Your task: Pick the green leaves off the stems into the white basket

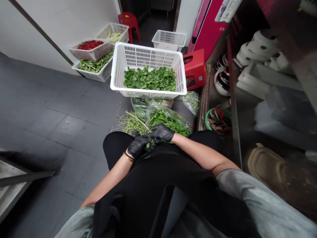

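Note:
In black gloves, my left hand and my right hand meet over my lap, both with closed fingers. A long leafy green stem passes between them; its bare end points up and left, and a few leaves show below my fingers. Just beyond my right hand lies an open clear plastic bag full of leafy greens. To the left of it, a heap of thin stripped stems rests on the floor. Farther out stands a white plastic basket with picked green leaves in it.
Stacked baskets by the wall hold red chillies and green vegetables. A red stool stands behind them, and another red stool lies tipped beside the white basket. Metal shelving with containers lines the right side.

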`<act>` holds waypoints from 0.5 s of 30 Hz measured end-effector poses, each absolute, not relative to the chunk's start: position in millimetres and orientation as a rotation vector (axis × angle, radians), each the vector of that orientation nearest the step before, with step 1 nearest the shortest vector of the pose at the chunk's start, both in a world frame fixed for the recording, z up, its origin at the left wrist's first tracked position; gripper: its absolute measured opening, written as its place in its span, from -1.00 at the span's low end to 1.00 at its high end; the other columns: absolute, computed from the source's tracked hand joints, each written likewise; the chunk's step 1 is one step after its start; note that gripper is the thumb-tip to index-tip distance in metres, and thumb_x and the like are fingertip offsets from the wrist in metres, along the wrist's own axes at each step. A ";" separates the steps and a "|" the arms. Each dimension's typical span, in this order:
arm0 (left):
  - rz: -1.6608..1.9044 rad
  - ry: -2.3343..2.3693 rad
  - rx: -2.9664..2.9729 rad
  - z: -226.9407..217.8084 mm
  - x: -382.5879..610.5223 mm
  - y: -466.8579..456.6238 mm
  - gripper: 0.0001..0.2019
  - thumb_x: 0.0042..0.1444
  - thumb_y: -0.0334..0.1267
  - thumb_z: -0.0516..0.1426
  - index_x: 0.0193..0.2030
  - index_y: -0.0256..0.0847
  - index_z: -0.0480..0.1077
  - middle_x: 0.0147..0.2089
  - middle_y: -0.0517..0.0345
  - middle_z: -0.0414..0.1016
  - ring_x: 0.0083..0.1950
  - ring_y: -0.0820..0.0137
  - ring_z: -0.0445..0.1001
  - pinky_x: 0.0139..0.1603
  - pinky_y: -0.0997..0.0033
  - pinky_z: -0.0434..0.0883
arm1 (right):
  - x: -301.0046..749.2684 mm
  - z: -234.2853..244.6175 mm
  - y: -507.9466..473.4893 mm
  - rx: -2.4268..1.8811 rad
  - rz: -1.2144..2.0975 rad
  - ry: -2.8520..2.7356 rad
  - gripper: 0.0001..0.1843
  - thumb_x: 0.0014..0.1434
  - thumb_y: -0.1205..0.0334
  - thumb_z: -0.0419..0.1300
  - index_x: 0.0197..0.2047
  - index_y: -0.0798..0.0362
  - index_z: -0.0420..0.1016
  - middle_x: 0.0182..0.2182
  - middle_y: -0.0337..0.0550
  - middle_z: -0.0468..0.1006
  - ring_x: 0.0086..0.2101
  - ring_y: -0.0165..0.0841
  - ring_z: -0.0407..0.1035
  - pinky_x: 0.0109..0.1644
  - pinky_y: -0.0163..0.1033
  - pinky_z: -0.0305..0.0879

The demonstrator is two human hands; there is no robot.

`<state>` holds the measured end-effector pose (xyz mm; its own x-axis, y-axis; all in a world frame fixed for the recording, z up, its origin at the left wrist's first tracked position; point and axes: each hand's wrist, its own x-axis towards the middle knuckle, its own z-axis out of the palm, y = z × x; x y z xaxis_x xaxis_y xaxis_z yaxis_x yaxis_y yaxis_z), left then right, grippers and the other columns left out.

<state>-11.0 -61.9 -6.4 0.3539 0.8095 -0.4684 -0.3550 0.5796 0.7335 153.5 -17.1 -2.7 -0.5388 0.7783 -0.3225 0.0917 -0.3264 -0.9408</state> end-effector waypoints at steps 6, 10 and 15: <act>1.047 0.947 0.585 5.0 -23.4 -37.2 -0.73 0.02 -0.17 0.26 -0.21 -0.34 0.54 -0.33 -0.06 0.60 -0.22 0.23 0.57 -0.22 0.34 0.46 | 157.5 -12.2 -7.6 -1.261 1.744 -1.938 -0.56 -0.23 -0.02 0.42 -0.68 0.11 0.32 -0.79 -0.40 0.24 -0.67 -0.57 0.08 -0.56 -0.38 -0.01; 1.190 0.890 0.334 -6.6 -31.8 -18.0 -0.67 0.16 -0.12 0.15 -0.18 -0.41 0.52 -0.53 0.02 0.52 -0.26 0.25 0.58 -0.19 0.29 0.50 | 165.3 -18.5 19.3 -1.270 1.746 -1.402 -0.54 -0.12 -0.17 0.32 -0.59 0.08 0.37 -0.76 -0.34 0.30 -0.71 -0.50 0.15 -0.63 -0.35 0.04; 1.205 1.014 0.314 -24.1 -56.8 14.7 -0.69 0.16 -0.17 0.14 -0.11 -0.40 0.50 -0.41 -0.04 0.58 -0.28 0.30 0.59 -0.23 0.33 0.53 | 190.8 -6.0 85.0 -1.286 1.490 -1.025 -0.60 -0.05 -0.12 0.31 -0.53 0.05 0.36 -0.77 -0.35 0.27 -0.75 -0.51 0.06 -0.71 -0.34 -0.02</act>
